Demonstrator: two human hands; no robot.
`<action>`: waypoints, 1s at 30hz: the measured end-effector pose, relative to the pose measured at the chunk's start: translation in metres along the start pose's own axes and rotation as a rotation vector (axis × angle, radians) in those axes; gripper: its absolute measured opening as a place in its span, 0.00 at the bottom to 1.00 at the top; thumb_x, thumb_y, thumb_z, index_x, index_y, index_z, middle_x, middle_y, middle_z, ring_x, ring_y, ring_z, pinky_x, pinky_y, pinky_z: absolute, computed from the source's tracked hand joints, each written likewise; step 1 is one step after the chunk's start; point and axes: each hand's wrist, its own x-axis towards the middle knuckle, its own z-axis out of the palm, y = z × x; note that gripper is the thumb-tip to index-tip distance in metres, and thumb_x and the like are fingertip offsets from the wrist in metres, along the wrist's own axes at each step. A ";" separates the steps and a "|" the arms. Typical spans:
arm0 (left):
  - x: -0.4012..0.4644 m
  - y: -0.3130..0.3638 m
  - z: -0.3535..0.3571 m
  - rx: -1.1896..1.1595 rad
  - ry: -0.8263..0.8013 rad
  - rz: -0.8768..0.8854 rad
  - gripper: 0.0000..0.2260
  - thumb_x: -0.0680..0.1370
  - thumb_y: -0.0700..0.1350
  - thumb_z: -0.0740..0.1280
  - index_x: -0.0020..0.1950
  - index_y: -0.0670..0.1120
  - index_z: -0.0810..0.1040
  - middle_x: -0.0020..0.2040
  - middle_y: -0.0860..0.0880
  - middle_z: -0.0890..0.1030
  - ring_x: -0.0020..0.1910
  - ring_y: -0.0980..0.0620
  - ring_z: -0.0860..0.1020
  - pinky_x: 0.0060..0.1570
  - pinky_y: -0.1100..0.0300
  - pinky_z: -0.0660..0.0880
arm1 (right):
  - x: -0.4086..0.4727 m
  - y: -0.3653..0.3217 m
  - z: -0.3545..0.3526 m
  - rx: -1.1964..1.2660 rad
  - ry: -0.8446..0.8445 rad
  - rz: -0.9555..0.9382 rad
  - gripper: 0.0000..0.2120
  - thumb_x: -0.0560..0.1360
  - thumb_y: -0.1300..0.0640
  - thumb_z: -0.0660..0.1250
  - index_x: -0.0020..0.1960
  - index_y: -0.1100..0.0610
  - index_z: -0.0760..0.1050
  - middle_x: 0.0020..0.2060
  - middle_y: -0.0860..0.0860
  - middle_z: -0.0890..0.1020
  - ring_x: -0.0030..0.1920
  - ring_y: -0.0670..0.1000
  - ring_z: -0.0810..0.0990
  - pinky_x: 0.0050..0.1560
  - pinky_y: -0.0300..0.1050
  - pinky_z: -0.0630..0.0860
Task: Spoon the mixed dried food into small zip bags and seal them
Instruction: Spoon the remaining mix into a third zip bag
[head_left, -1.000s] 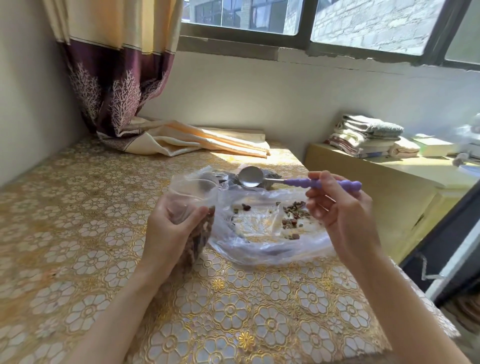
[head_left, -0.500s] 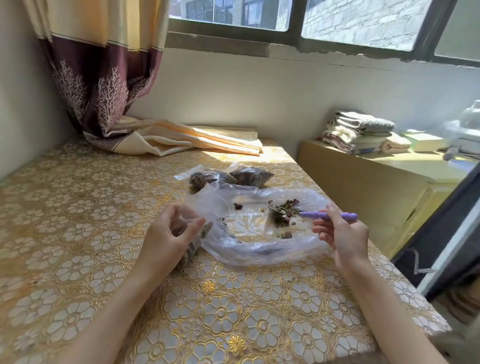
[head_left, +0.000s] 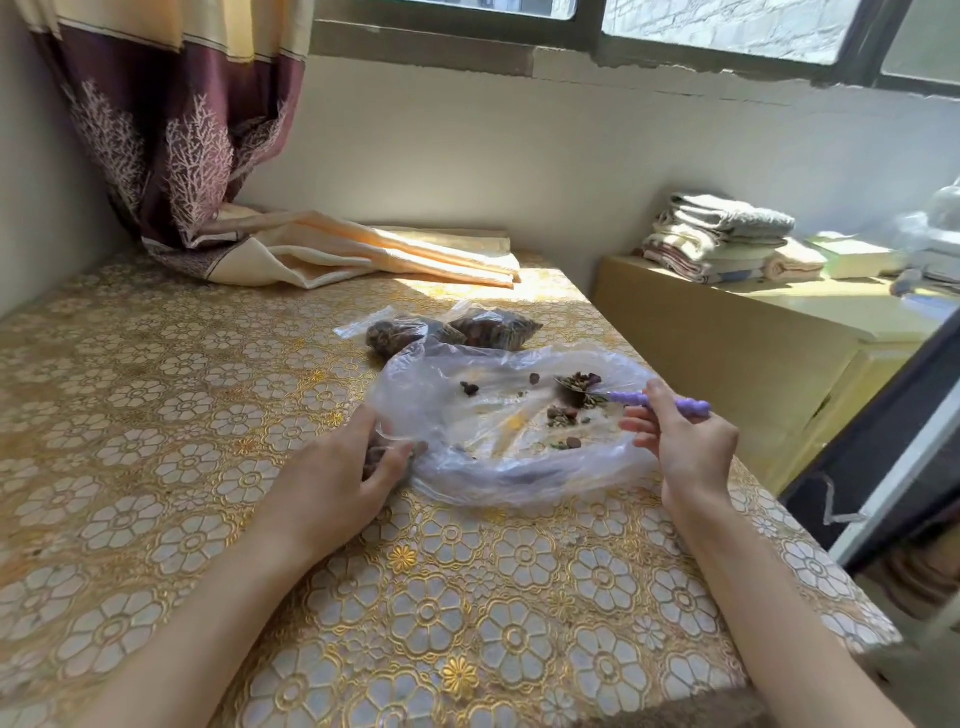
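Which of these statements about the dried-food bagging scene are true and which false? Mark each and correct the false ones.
1. The right hand holds a purple-handled spoon. True.
2. The spoon's bowl is empty. False: it carries dried food.
3. Two filled small zip bags lie on the table beyond the large clear plastic bag. True.
4. The left hand rests flat on bare tablecloth, away from any bag. False: it holds a small bag at the large bag's left edge.
5. Folded towels sit on the cabinet at right. True.

A gold-flowered table (head_left: 156, 467) carries a plastic sheet (head_left: 467, 467), two filled bags (head_left: 496, 330), curtain (head_left: 337, 254).
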 end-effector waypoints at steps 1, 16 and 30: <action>0.000 0.001 0.000 0.006 -0.015 0.005 0.10 0.76 0.58 0.58 0.47 0.52 0.67 0.36 0.56 0.74 0.35 0.53 0.75 0.32 0.60 0.68 | 0.000 0.001 0.000 -0.005 0.010 -0.008 0.12 0.77 0.56 0.67 0.36 0.57 0.81 0.28 0.50 0.83 0.27 0.45 0.81 0.25 0.33 0.73; -0.001 0.004 -0.001 -0.031 0.031 0.017 0.16 0.73 0.59 0.57 0.47 0.47 0.69 0.32 0.57 0.73 0.32 0.53 0.75 0.30 0.58 0.69 | 0.003 0.009 -0.001 -0.005 0.105 0.037 0.06 0.76 0.61 0.67 0.40 0.56 0.78 0.32 0.52 0.82 0.27 0.42 0.81 0.25 0.32 0.74; 0.001 0.001 -0.003 -0.269 0.079 -0.106 0.09 0.76 0.50 0.64 0.45 0.46 0.70 0.31 0.53 0.77 0.29 0.64 0.76 0.28 0.72 0.69 | -0.009 -0.012 0.001 0.159 -0.111 0.123 0.11 0.77 0.63 0.65 0.37 0.63 0.80 0.36 0.57 0.84 0.28 0.45 0.77 0.25 0.33 0.70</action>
